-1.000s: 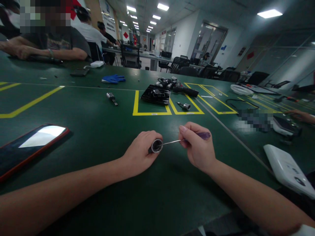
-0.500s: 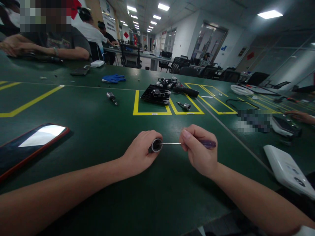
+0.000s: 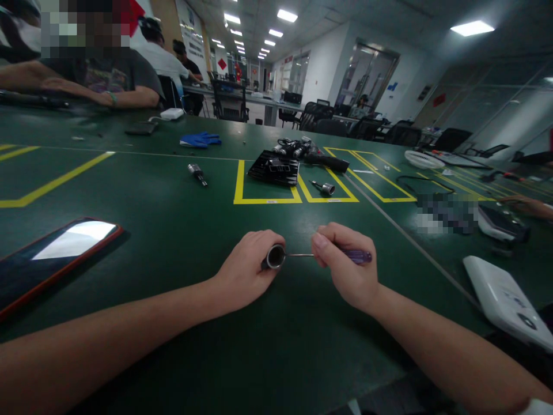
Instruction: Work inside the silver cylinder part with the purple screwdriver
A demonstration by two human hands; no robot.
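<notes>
My left hand [image 3: 248, 262] is closed around a black hollow tube with a silvery rim [image 3: 275, 256]. Its round open end faces me and to the right; the rest is hidden in the palm. My right hand [image 3: 348, 265] grips a screwdriver by its translucent purple handle [image 3: 360, 256]. The thin metal shaft points left, with its tip at the right edge of the tube's rim. Whether the tip touches the rim I cannot tell. Both hands are low over the green table [image 3: 276, 346].
Beyond my hands lie a black bag [image 3: 274, 168], a black tube [image 3: 330, 161], and two small silver-headed parts [image 3: 328, 189] [image 3: 196, 170]. A phone [image 3: 60, 253] is at left, a white device [image 3: 505, 300] at right, a blue glove [image 3: 201, 139] farther back. A person sits across the table.
My right hand has shifted slightly left with the screwdriver. Its tip, earlier over the tube's opening, now shows at the rim's right edge. My left hand stays nearly still. The person opposite has moved their arms.
</notes>
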